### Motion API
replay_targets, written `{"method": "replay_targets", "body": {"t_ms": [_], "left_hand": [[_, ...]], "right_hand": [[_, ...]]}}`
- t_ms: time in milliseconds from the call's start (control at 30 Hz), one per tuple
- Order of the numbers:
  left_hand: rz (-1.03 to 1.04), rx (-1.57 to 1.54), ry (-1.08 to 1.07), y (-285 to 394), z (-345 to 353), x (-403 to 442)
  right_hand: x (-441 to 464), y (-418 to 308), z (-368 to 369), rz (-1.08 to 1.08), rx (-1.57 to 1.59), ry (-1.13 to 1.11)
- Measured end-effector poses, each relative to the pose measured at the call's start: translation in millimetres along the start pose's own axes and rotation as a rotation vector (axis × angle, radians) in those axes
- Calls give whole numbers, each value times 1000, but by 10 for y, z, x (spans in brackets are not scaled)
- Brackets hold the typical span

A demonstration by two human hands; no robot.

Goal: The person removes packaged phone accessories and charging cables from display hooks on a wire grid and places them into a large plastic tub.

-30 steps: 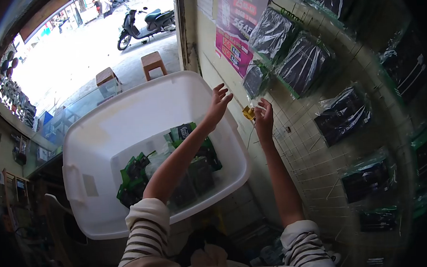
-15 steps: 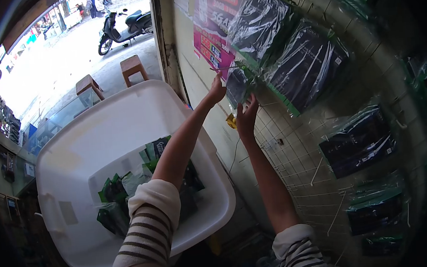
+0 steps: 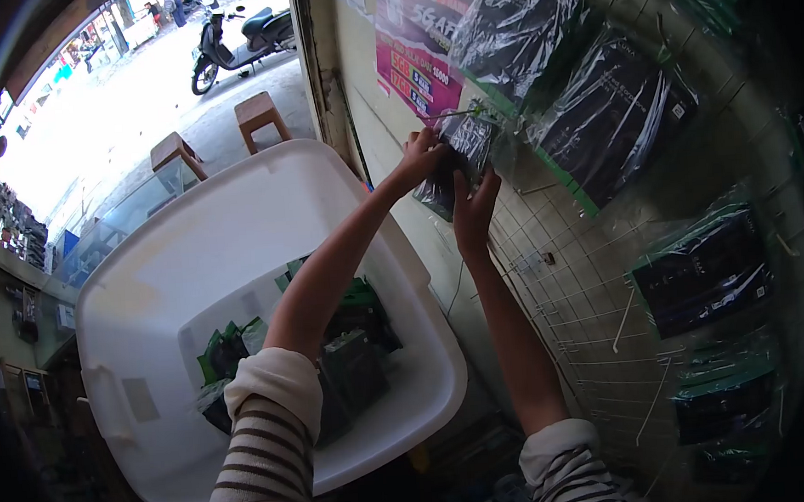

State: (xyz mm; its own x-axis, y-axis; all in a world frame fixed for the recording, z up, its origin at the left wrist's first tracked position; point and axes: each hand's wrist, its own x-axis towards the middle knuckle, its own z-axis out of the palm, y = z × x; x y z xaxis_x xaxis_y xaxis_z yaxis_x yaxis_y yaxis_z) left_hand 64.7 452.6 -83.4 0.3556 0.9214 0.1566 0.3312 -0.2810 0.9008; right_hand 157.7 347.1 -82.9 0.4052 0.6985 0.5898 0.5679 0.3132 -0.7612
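Note:
A small dark packet in clear plastic [image 3: 471, 138] is at the wire rack, just under the end of a thin hook [image 3: 449, 115]. My left hand [image 3: 421, 160] is closed on its left side, fingers bent near the hook's tip. From below, my right hand [image 3: 476, 211] grips the packet's lower part with thumb and fingers. Larger black packets with green edges, one of them a wide packet [image 3: 615, 118], hang right beside it. Under my left forearm stands a big white plastic tub [image 3: 148, 312] holding several green and dark packets [image 3: 358, 364], partly hidden by the arm.
The wire grid rack [image 3: 561, 296] covers the right wall, with bare hooks sticking out and more wrapped packets [image 3: 703, 274] lower down. A pink poster [image 3: 418, 66] is on the wall. Beyond the tub are a glass case [image 3: 116, 236], wooden stools [image 3: 262, 117] and a parked scooter [image 3: 242, 44].
My left hand has moved down and right from the hook's tip onto the packet. The packet looks tilted differently between my hands. The whole view has shifted slightly.

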Motion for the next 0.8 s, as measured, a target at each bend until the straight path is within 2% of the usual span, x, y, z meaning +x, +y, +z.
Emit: {"method": "replay_targets", "body": {"t_ms": [33, 67, 100, 200, 367, 567, 633, 667, 733, 800], "left_hand": [[24, -17, 43, -26, 8, -14], [0, -364, -70, -63, -5, -22], [-1, -361, -62, -34, -62, -78], [-77, -693, -121, 228, -220, -349], [-21, -756, -64, 363, -374, -634], [5, -846, 19, 596, -607, -1033], [148, -877, 72, 726, -693, -1185], [153, -874, 80, 789, -744, -1282], [280, -902, 128, 940, -874, -1516], [317, -838, 166, 1030, -1043, -1759]], "right_hand": [[-6, -67, 21, -49, -26, 28], [-13, -121, 49, -51, -19, 24], [-23, -171, 73, -69, -28, 36], [-52, -360, 73, -111, -39, 50], [-143, -630, 22, -203, -110, 84], [-271, -1061, -117, -300, -166, 1], [-326, -1231, -185, -305, -149, -27], [-356, -1323, -232, -312, -143, -29], [-413, -1519, -334, -416, -285, 51], [-452, -1725, -417, -467, -286, 94]]}}
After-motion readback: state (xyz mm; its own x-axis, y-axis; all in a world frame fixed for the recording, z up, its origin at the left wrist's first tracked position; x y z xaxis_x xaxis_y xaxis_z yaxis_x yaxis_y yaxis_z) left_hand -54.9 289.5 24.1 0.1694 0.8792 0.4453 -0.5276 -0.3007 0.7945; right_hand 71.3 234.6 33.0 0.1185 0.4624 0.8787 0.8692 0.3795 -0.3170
